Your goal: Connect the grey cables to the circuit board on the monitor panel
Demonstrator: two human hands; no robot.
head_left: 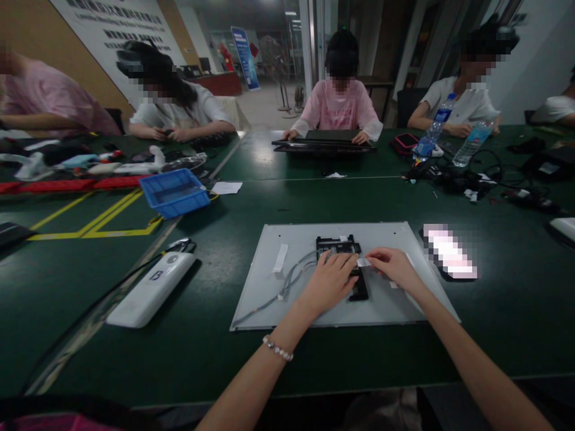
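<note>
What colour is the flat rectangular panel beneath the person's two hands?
The flat rectangular panel is pale grey, best seen in the head view.

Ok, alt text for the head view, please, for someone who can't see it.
A person's left hand lies over a black part on a pale panel, while the right hand pinches a small white strip near it. The panel rests on a green table, with a white device to its left and other people seated opposite.

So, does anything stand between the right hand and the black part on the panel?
Only the small white strip that the right hand pinches, by the right side of the black part. The left hand covers some of that part; nothing else visible stands between.
</note>
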